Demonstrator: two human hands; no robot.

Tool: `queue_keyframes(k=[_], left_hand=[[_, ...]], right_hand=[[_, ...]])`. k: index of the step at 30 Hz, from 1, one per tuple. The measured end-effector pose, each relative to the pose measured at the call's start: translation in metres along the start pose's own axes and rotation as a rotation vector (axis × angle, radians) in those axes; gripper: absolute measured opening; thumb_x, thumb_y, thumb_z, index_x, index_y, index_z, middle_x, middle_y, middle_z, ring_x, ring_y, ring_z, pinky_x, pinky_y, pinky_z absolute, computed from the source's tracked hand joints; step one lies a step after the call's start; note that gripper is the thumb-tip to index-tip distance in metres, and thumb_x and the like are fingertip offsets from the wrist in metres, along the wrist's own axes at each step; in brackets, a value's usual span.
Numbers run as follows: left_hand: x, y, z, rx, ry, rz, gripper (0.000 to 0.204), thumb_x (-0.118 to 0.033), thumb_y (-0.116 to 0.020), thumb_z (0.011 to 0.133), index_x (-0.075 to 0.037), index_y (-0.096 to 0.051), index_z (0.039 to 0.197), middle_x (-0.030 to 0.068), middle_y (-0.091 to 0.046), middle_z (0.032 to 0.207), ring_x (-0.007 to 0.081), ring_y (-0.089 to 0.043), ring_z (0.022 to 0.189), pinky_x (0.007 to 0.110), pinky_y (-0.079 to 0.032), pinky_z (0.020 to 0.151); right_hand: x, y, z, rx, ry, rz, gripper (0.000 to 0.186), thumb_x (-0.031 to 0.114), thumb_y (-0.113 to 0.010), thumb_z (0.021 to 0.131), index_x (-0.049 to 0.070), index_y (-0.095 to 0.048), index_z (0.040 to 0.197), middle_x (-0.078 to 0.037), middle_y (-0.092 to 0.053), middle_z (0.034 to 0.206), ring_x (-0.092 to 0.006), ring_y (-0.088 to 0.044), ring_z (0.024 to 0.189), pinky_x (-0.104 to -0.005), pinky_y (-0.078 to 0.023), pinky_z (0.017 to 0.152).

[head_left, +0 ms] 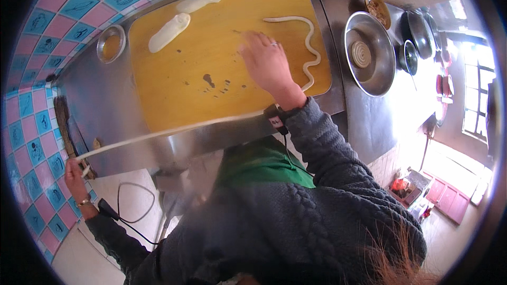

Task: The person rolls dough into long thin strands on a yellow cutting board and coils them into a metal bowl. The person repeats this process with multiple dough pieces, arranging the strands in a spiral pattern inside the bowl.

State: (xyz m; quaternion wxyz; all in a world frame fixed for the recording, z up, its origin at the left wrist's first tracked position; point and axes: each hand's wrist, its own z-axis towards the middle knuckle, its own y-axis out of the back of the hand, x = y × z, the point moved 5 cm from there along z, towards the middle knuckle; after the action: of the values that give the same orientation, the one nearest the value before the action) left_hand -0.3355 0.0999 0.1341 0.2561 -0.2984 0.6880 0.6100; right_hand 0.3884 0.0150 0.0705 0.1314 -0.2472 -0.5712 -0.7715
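A long, thin dough rope (174, 133) stretches along the front edge of the yellow board (174, 89). At the far left, my left hand (75, 179) is closed on one end of it, with a short tail of dough hanging below the fingers. The rope passes behind my right wrist and winds in waves up the right side of the board. Over the board's middle is my right hand (266, 62), its fingers stretched out and slightly blurred, nothing seen in them. Two flattened dough pieces (169, 32) lie at the back left of the board.
A small metal bowl (111, 45) of yellow liquid stands left of the board. To the right, a large steel bowl (376, 74) holds a coiled dough rope (361, 54). Further bowls (420, 31) crowd behind it. A tiled wall (31, 137) borders the left side.
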Motion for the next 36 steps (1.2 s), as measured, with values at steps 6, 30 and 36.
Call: queue_keyframes(k=[6,30,36], left_hand=[[-0.098,0.074,-0.006,-0.296,-0.278,-0.426,0.030,-0.025,-0.055,0.107,-0.005,-0.064,0.126,0.0002,-0.063,0.099,0.0119,-0.057,0.090,0.029,-0.049,0.081],[0.138,0.011,-0.021,-0.272,0.532,-0.865,0.026,-0.034,-0.069,0.099,-0.009,-0.062,0.099,-0.0074,-0.043,0.067,0.0047,-0.038,0.055,0.023,-0.036,0.053],[0.132,0.022,-0.021,-0.251,0.472,-0.846,0.024,-0.034,-0.070,0.099,-0.012,-0.061,0.096,-0.0077,-0.043,0.066,0.0046,-0.042,0.056,0.023,-0.037,0.054]], right_hand=[[0.017,-0.012,-0.052,0.167,0.035,0.069,0.036,0.028,-0.060,0.097,0.007,-0.062,0.127,-0.016,-0.064,0.127,-0.0360,-0.057,0.119,-0.0510,-0.043,0.101],[0.108,-0.170,0.030,0.107,0.481,-0.272,0.065,0.041,-0.050,0.097,0.002,-0.046,0.149,-0.017,-0.043,0.157,-0.0351,-0.038,0.145,-0.0486,-0.028,0.120],[0.139,-0.167,-0.036,0.357,0.855,-0.142,0.067,0.044,-0.052,0.096,0.003,-0.047,0.149,-0.015,-0.044,0.156,-0.0325,-0.040,0.144,-0.0482,-0.029,0.119]])
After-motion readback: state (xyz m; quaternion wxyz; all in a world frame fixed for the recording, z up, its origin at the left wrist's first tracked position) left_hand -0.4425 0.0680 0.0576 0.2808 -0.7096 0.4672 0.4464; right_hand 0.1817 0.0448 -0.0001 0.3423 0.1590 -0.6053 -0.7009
